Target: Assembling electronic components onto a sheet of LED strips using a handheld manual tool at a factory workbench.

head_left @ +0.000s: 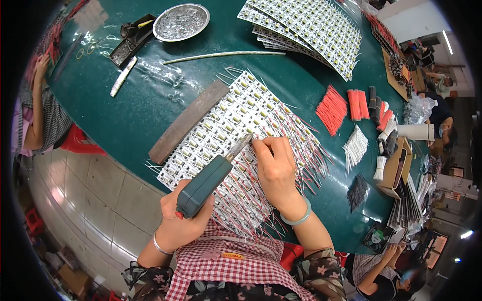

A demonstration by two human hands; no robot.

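From my remote feed, I see a broad green tabletop (pixel 108 120) filling the middle, its glossy surface catching bright glare. At the left I look down on a floor of pale, square tiles (pixel 108 193), shiny in patches. A red seat (pixel 80 142) sits by the table's left edge, and a red stool (pixel 34 220) stands farther left. On my far right, a white tube light (pixel 447 42) glows beside a pale surface (pixel 419 20), wall or ceiling, I can't tell.
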